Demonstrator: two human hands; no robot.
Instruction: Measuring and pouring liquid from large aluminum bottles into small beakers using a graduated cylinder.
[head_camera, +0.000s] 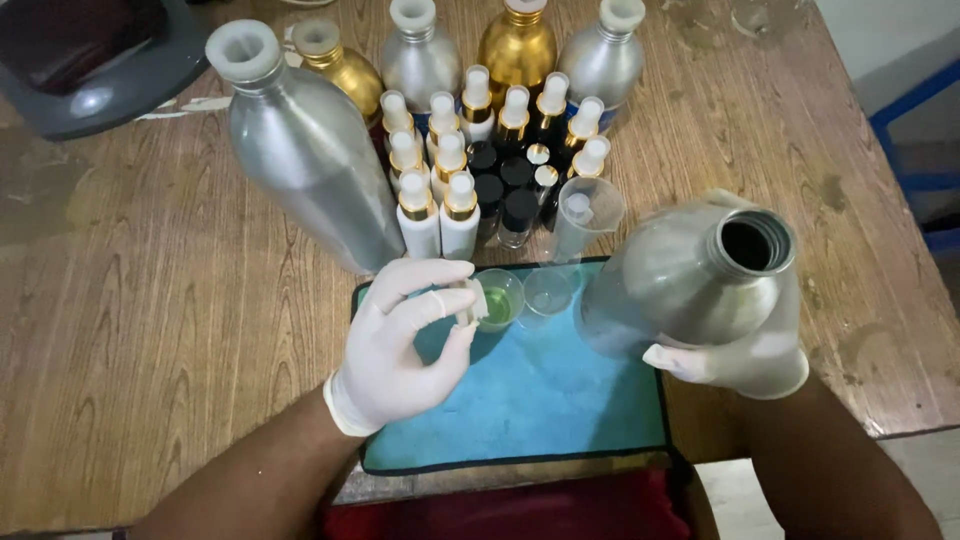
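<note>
Above the blue mat (540, 400) on the worktop (150, 300), an uncapped silver bottle (690, 280) is being cradled tilted by the right hand (745, 360), its grip wrapped beneath; a white stopper (470, 303) is being pinched in the left hand (400, 345), kept off the small cup of green liquid (498, 300).

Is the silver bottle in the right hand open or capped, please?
Open: the silver bottle in the right hand shows a dark, uncapped mouth.
</note>
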